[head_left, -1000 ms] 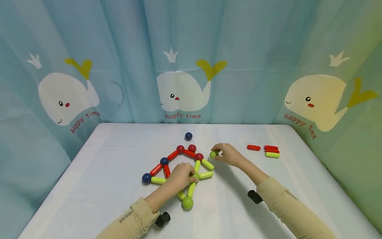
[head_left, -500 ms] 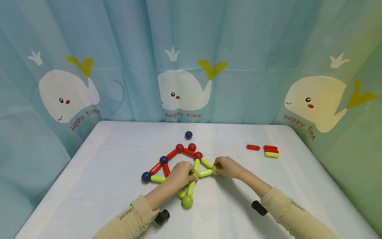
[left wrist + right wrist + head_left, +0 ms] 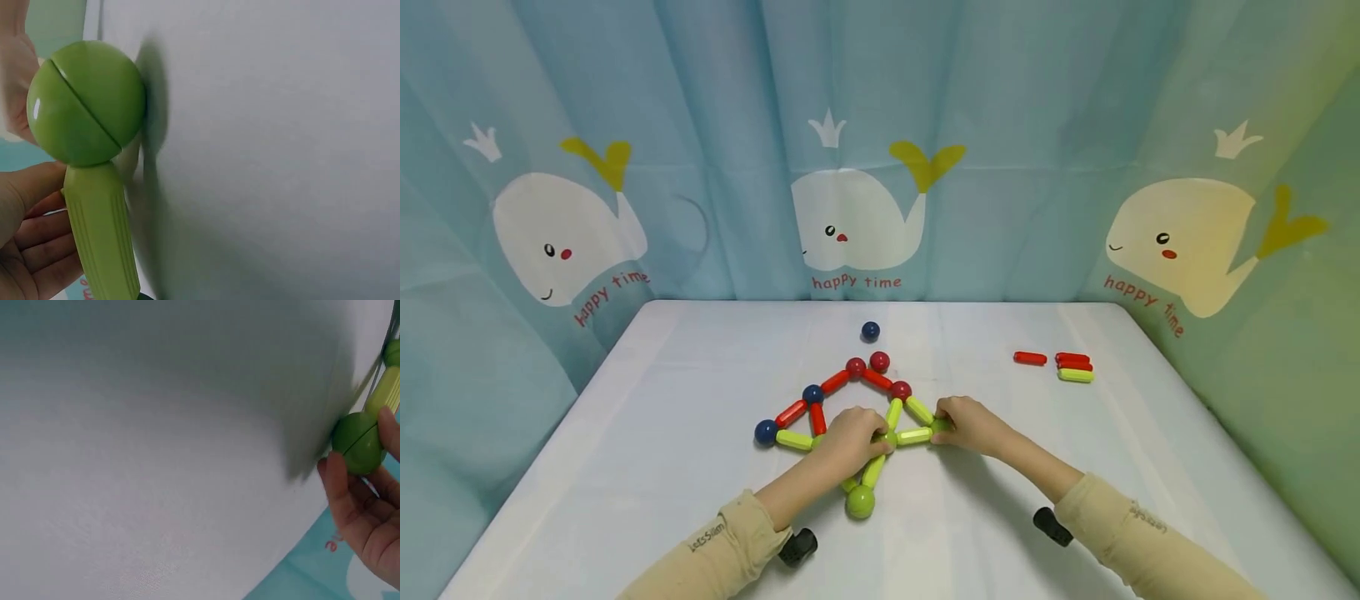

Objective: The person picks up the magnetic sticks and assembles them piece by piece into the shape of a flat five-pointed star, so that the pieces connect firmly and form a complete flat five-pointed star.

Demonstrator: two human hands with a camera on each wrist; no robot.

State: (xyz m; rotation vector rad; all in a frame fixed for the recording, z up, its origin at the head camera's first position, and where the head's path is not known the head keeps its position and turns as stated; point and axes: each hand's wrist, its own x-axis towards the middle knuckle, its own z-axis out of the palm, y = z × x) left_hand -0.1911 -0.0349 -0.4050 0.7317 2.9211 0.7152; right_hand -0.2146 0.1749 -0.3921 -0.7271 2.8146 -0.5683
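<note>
A flat frame of magnetic rods and balls lies on the table. My left hand [image 3: 847,442] pinches the green ball [image 3: 891,439] where several yellow-green rods meet. Right of it, my right hand [image 3: 972,427] holds another green ball [image 3: 359,444] between thumb and fingers, at the ends of two yellow-green rods [image 3: 914,436]. A larger green ball [image 3: 860,502] forms the near corner; in the left wrist view a ribbed rod [image 3: 100,231] joins it. Red rods [image 3: 792,414] link blue balls [image 3: 766,432] and red balls [image 3: 900,391] along the far-left side. My left hand hides part of the frame's middle.
A loose blue ball [image 3: 870,332] sits beyond the frame, and a red ball [image 3: 879,362] rests beside its far corner. Several spare rods lie at the back right, red ones [image 3: 1030,358] and a yellow-green one [image 3: 1076,376]. A whale-print curtain [image 3: 745,167] surrounds the table.
My right hand has brought its green ball toward me to the open ends of two yellow-green rods, which now meet at it. My left hand has stayed on the central ball.
</note>
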